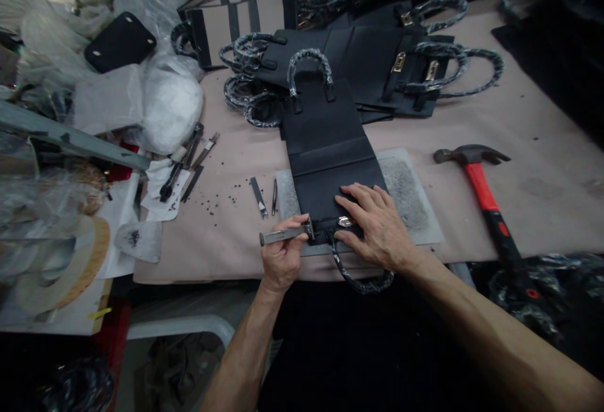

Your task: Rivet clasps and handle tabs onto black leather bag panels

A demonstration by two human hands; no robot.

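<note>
My left hand [283, 258] is closed round a metal punch [285, 234], a steel shank with a wider head. That head meets the left end of the strap near the front edge of a black leather bag panel [330, 148]. Spread over the panel's front right part is my right hand [375, 223], fingers apart, pressing it flat beside a shiny metal clasp [346, 221]. A plastic-wrapped handle [361, 283] hangs off the table's front edge below. Beneath the panel lies a worn, pale cutting board [410, 195].
A red-and-black claw hammer [481, 192] lies right. Left of the board are a flat blade-like tool [258, 197], a thin dark tool [275, 197] and small black scraps. More bag panels [368, 53] are stacked behind. Plastic wrapping [172, 100] and a tape roll [85, 264] crowd the left.
</note>
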